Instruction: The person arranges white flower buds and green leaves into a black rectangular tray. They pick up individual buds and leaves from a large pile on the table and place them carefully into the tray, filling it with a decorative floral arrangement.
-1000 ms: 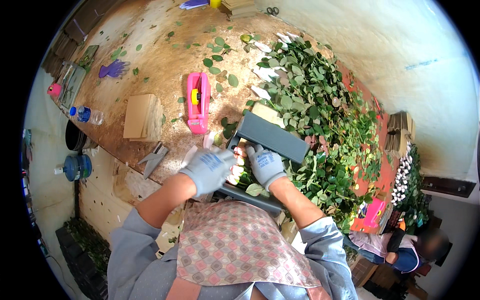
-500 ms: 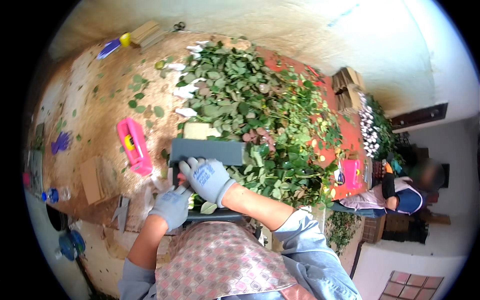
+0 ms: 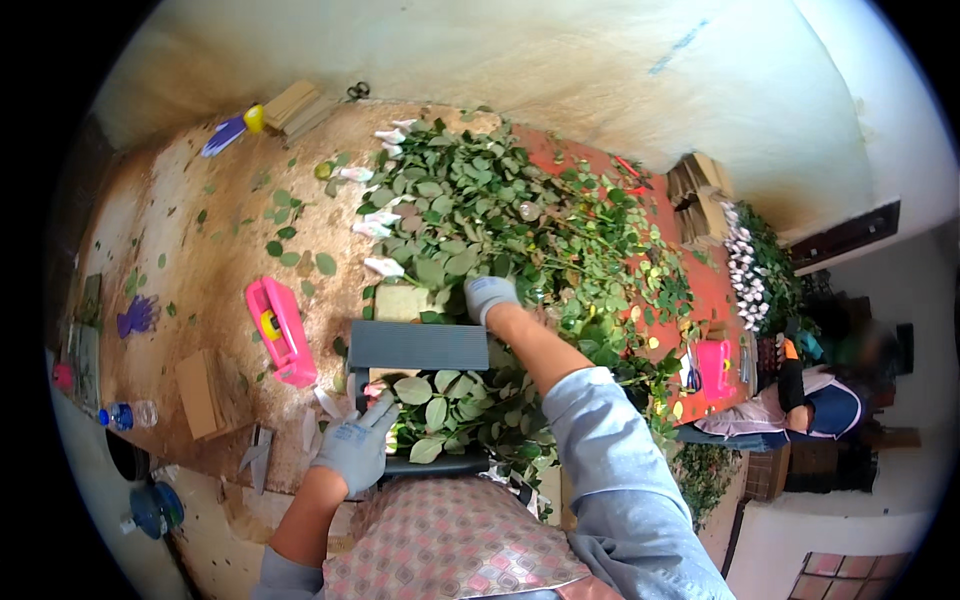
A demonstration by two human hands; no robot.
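Observation:
In front of me stands a dark bunching stand with a grey ridged top plate [image 3: 420,346] and a black padded lower edge [image 3: 436,465]. Leafy rose stems [image 3: 437,412] lie between the two, with some pinkish heads at their left end. My left hand [image 3: 354,447], in a grey glove, rests at those heads with its fingers stretched out. Beyond the plate, my gloved right hand [image 3: 490,297] is curled at the near edge of a large pile of leafy stems [image 3: 480,200]. Its fingertips are hidden, so what they grip cannot be made out. White-wrapped flower heads [image 3: 384,267] line the pile's left side.
A pink tape dispenser [image 3: 281,330] stands left of the stand. Nearby are cardboard pieces [image 3: 208,394], scissors [image 3: 257,458], purple gloves [image 3: 138,316] and a bottle [image 3: 128,414]. Another pink dispenser [image 3: 713,368] and a co-worker [image 3: 790,408] are at the right.
My right hand has left the stems in the stand and moved away from me, past the plate to the pile. The left hand stays at the heads. The view has tilted slightly.

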